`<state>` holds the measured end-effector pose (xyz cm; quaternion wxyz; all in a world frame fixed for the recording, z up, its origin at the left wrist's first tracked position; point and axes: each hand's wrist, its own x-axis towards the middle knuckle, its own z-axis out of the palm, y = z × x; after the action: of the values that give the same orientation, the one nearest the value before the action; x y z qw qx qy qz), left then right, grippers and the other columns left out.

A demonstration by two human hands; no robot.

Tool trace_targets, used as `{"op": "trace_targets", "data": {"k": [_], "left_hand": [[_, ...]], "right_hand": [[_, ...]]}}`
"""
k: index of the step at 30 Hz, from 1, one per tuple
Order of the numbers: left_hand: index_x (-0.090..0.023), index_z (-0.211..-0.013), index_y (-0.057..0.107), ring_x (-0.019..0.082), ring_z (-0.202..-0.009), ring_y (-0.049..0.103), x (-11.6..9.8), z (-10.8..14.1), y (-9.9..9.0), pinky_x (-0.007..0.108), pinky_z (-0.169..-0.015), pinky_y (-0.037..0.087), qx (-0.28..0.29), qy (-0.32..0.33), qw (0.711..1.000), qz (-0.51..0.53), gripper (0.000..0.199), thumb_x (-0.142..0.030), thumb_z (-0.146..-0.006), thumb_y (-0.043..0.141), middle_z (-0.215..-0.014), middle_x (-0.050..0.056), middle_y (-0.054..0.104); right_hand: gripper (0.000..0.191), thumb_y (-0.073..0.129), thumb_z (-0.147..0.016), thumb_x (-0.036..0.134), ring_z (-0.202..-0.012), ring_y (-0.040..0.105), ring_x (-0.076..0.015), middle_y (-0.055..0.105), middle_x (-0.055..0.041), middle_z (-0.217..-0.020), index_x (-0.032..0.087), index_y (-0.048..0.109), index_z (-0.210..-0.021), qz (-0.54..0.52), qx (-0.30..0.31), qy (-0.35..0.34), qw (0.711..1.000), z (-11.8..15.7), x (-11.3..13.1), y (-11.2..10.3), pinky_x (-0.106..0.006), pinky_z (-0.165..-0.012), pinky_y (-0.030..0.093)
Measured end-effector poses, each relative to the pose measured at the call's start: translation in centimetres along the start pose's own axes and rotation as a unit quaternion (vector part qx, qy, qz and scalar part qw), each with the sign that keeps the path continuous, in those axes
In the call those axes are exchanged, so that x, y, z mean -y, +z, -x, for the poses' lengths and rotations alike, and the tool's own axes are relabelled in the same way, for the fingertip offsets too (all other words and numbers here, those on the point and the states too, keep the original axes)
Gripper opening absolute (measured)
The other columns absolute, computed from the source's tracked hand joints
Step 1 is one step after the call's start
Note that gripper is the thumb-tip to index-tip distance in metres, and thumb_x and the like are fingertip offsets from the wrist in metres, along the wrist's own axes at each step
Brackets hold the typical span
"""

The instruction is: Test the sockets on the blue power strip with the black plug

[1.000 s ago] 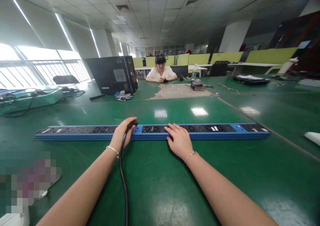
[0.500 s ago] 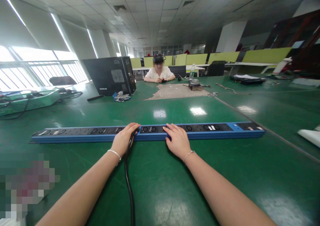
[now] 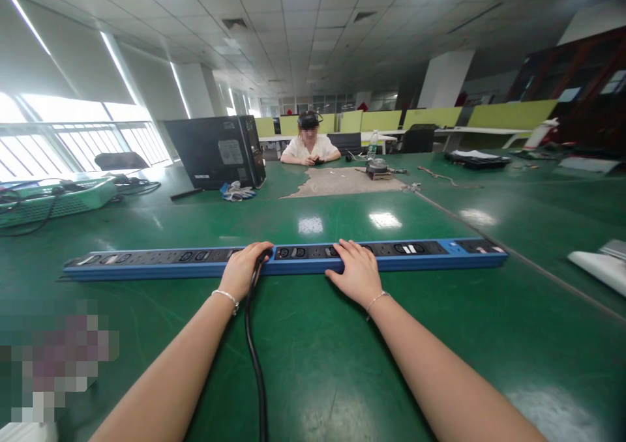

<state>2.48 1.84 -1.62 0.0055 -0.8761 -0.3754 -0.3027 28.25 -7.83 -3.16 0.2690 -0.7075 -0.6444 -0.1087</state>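
A long blue power strip with black sockets lies crosswise on the green table. My left hand is at the strip's middle, its fingers closed around the plug end of a black power cord; the plug itself is mostly hidden by the fingers. From there the cord runs down toward me between my forearms. To the right, my right hand lies over the strip with fingers stretched across the sockets and the thumb apart at the near edge. Nothing shows in its grasp.
A black computer case stands at the back left, with a work glove before it. A green basket of cables sits farther left. Across the table sits a person. A brown sheet lies near them, and a white object at the right.
My right hand has slid a little to the right along the strip, its thumb spreading away from the fingers. The left hand stays at the plug. The view has shifted slightly.
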Motion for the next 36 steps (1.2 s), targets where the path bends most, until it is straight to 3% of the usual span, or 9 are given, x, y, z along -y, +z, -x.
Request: {"op": "trace_targets", "data": {"k": [2, 5, 6, 9, 13, 16, 23, 36], "left_hand": [[-0.023, -0.106, 0.057, 0.018, -0.093, 0.061, -0.1, -0.2, -0.2, 0.032, -0.085, 0.045, -0.051, -0.017, 0.998, 0.029, 0.027, -0.031, -0.088, 0.038, -0.103, 0.004, 0.065], [-0.021, -0.107, 0.055, 0.017, -0.092, 0.061, -1.1, -0.7, -1.2, 0.031, -0.086, 0.046, -0.197, -0.094, 0.974, 0.066, 0.027, -0.031, -0.087, 0.041, -0.104, 0.003, 0.064], [-0.022, -0.110, 0.055, 0.017, -0.094, 0.060, -1.6, -0.9, -1.4, 0.031, -0.087, 0.045, -0.219, -0.107, 0.967, 0.072, 0.028, -0.032, -0.086, 0.042, -0.106, 0.003, 0.064], [-0.025, -0.113, 0.054, 0.018, -0.097, 0.060, -3.4, -1.4, -1.2, 0.031, -0.088, 0.045, -0.155, -0.082, 0.980, 0.098, 0.031, -0.033, -0.085, 0.044, -0.109, 0.001, 0.064], [-0.026, -0.119, 0.050, 0.018, -0.097, 0.060, -5.6, -2.6, 1.1, 0.033, -0.089, 0.045, -0.050, -0.040, 0.992, 0.108, 0.034, -0.030, -0.086, 0.044, -0.110, 0.002, 0.064], [-0.025, -0.118, 0.051, 0.019, -0.095, 0.061, -7.0, -4.0, 2.5, 0.032, -0.087, 0.046, -0.012, -0.022, 0.996, 0.083, 0.034, -0.027, -0.084, 0.045, -0.105, 0.004, 0.065], [-0.023, -0.117, 0.052, 0.021, -0.088, 0.063, -9.5, -5.5, 2.9, 0.033, -0.079, 0.047, 0.041, -0.003, 0.999, -0.017, 0.033, -0.028, -0.086, 0.043, -0.095, 0.006, 0.068], [-0.023, -0.119, 0.050, 0.022, -0.092, 0.060, -10.3, -5.1, 2.9, 0.033, -0.080, 0.044, 0.040, 0.009, 0.995, -0.087, 0.034, -0.026, -0.088, 0.039, -0.099, 0.007, 0.066]], "right_hand": [[0.056, 0.062, -0.070, 0.045, -0.124, 0.037, -0.0243, 0.049, -0.0058, -0.132, 0.024, 0.053, -0.121, -0.004, -0.008, -0.002, 1.000, 0.0, 0.1, 0.1, -0.043, -0.102, 0.024], [0.053, 0.063, -0.069, 0.043, -0.123, 0.039, -0.0245, 0.051, -0.0057, -0.130, 0.025, 0.054, -0.118, -0.008, -0.026, -0.003, 1.000, -0.1, 0.1, 0.4, -0.043, -0.101, 0.025], [0.051, 0.064, -0.070, 0.042, -0.122, 0.039, -0.0244, 0.052, -0.0056, -0.129, 0.025, 0.055, -0.117, -0.009, -0.032, -0.002, 0.999, -0.1, 0.1, 0.5, -0.043, -0.100, 0.025], [0.049, 0.064, -0.070, 0.040, -0.121, 0.040, -0.0244, 0.053, -0.0053, -0.128, 0.025, 0.056, -0.116, -0.014, -0.041, 0.002, 0.999, -0.1, 0.2, 0.7, -0.043, -0.100, 0.025], [0.049, 0.064, -0.070, 0.040, -0.121, 0.039, -0.0249, 0.053, -0.0055, -0.128, 0.025, 0.056, -0.116, -0.019, -0.043, 0.004, 0.999, -0.1, 0.2, 0.7, -0.044, -0.100, 0.024], [0.049, 0.064, -0.071, 0.040, -0.121, 0.039, -0.0249, 0.053, -0.0056, -0.128, 0.025, 0.055, -0.116, -0.020, -0.046, -0.002, 0.999, -0.1, 0.2, 0.7, -0.043, -0.099, 0.025], [0.051, 0.066, -0.069, 0.039, -0.121, 0.039, -0.0248, 0.052, -0.0056, -0.128, 0.025, 0.055, -0.116, -0.027, -0.050, 0.002, 0.998, 0.0, 0.4, 0.6, -0.043, -0.100, 0.024], [0.050, 0.065, -0.069, 0.038, -0.121, 0.038, -0.0250, 0.052, -0.0062, -0.128, 0.025, 0.055, -0.116, -0.036, -0.048, 0.007, 0.998, -0.1, 0.6, 0.6, -0.044, -0.100, 0.024]]}}
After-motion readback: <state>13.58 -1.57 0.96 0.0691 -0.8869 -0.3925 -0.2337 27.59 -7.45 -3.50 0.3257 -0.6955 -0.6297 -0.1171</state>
